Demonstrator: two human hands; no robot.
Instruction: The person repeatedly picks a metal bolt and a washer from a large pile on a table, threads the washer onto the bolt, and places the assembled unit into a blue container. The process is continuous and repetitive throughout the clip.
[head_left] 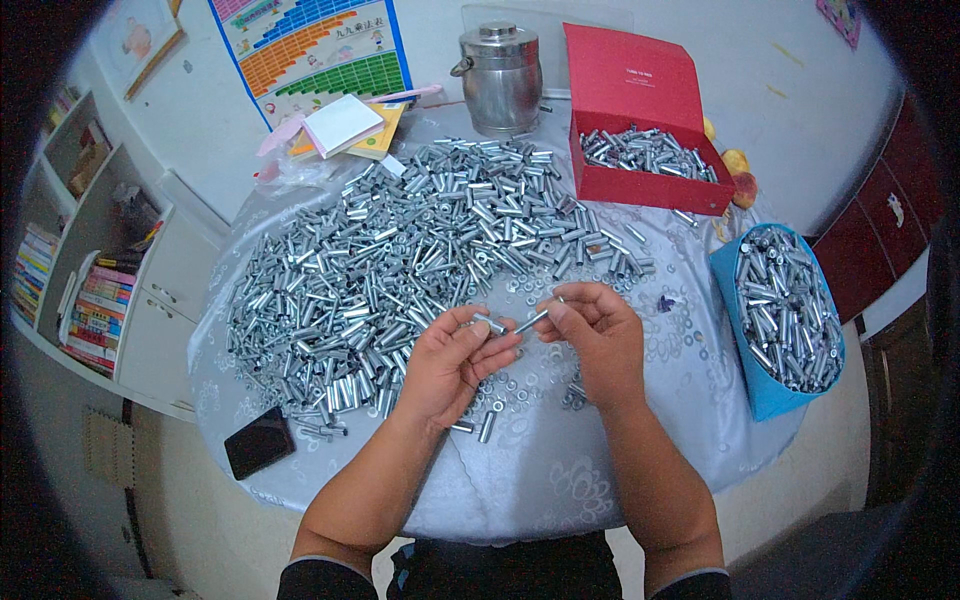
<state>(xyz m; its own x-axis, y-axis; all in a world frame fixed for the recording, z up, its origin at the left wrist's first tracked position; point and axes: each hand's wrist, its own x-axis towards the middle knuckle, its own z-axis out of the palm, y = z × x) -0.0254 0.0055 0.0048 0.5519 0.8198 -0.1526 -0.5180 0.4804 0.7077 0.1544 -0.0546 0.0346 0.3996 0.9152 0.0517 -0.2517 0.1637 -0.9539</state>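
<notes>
Over the near middle of the table, my left hand [450, 365] is closed, pinching a short shiny metal sleeve [490, 324] between thumb and fingers. My right hand [604, 345] grips a slim metal bolt [532, 322] by its far end, its tip pointing left toward the sleeve. The two parts nearly meet; whether they touch I cannot tell. Beyond and left of my hands spreads a big heap of metal sleeves and bolts [400, 260]. Small washers [515, 392] lie scattered beneath and around my hands.
A red open box [650, 190] of metal parts stands at the back right, beside a steel canister [500, 80]. At the right edge is a blue bin [775, 390] filled with sleeves. A black phone [258, 443] lies front left; books [345, 125] are at the back left.
</notes>
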